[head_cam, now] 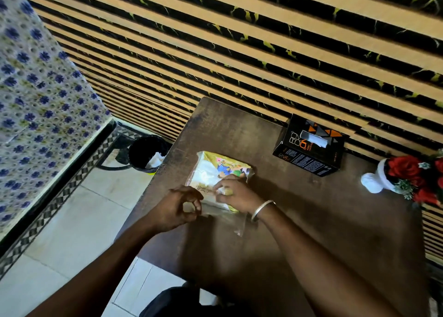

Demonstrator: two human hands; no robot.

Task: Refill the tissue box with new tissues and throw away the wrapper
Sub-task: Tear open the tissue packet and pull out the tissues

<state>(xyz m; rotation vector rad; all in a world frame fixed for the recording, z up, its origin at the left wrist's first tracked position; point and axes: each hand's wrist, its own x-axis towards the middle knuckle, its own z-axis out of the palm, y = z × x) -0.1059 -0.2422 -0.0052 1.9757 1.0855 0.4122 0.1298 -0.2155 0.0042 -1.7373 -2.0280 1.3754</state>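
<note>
Both hands [203, 201] pinching tissue pack wrapper [219, 175] on brown table [311, 221], striped wall [239, 53] behind.

My single head-mounted view looks forward and steeply down, close over the brown table [299, 221]. My forearms enter from 6 o'clock. The striped wall [239, 41] fills 12 o'clock; the tiled floor [72, 233] lies at 8 o'clock. No second view exists.

Domestic room: a dark wooden tabletop [299, 216] against a slatted wall panel [239, 53], a flower vase [374, 182] at its right edge, a waste bin [146, 153] on tiled floor [72, 233] left of it.
</note>
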